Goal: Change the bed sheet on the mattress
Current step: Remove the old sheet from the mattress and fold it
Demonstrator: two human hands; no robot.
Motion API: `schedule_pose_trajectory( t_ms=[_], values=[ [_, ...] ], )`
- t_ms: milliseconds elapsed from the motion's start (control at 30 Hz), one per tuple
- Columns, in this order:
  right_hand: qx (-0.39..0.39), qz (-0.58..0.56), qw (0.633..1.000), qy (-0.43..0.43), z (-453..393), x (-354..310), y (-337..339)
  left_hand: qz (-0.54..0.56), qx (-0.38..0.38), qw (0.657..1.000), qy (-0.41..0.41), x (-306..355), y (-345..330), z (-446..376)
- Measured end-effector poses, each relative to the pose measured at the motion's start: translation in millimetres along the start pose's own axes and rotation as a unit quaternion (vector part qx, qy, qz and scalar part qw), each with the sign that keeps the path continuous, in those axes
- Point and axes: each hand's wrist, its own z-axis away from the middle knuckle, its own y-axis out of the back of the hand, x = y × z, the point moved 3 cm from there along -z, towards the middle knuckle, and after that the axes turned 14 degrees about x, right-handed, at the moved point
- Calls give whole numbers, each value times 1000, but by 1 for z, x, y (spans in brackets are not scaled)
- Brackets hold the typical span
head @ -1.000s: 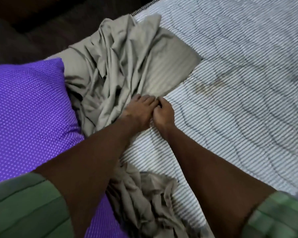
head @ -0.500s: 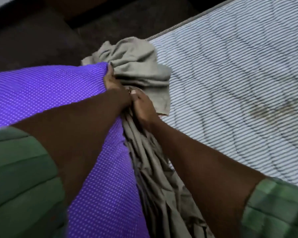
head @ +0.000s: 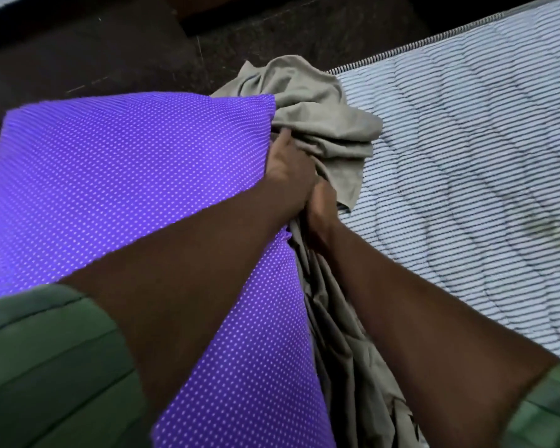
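Observation:
A crumpled grey-beige bed sheet (head: pixel 320 124) is bunched at the near-left corner of the bare striped mattress (head: pixel 466 173) and trails down toward me. My left hand (head: pixel 288 173) grips the bunched sheet right beside the purple dotted pillow (head: pixel 126 173). Just to its right, touching it, my right hand (head: pixel 320 208) grips a fold of the same sheet. The fingertips of both hands are buried in the cloth.
The purple pillow fills the left side under my left forearm. Dark floor (head: pixel 110 43) lies beyond the mattress edge at the top. A faint stain (head: pixel 543 227) marks the mattress on the right.
The sheet, spread over the corner a second ago, is now gathered into a tight bunch. Both hands moved up and left to the pillow's edge and closed on the cloth.

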Motion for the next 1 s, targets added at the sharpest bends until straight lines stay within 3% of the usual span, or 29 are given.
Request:
schedule_pose_trajectory(
  t_ms=[100, 200, 300, 433, 567, 667, 767, 867, 933, 1000],
  values=[
    [43, 94, 991, 81, 24, -5, 23, -122, -66, 983, -121, -1, 18, 30],
    [43, 214, 964, 152, 58, -16, 37, -131, -44, 970, -199, -7, 38, 57],
    [53, 216, 961, 165, 94, -30, 43, -43, 29, 978, -204, -22, 66, 86],
    [-9, 136, 983, 122, 167, -41, 24, 99, 124, 980, -116, -76, 81, 143],
    [-39, 112, 981, 151, 213, -36, 9, 153, 169, 966, 125, -168, 80, 205],
    [-60, 123, 986, 92, 221, -25, 1, 212, 108, 900, 366, -235, 69, 251],
    [-97, 127, 986, 46, 225, -10, -4, 361, -16, 774, 521, -279, 31, 299],
    [-71, 132, 988, 34, 231, 2, 3, 576, -78, 601, 549, -283, 1, 346],
    [-72, 127, 989, 32, 227, 13, 7, 635, -101, 556, 527, -271, -18, 368],
    [-72, 131, 989, 16, 224, 23, 9, 645, -79, 542, 533, -257, -31, 378]
  ],
)
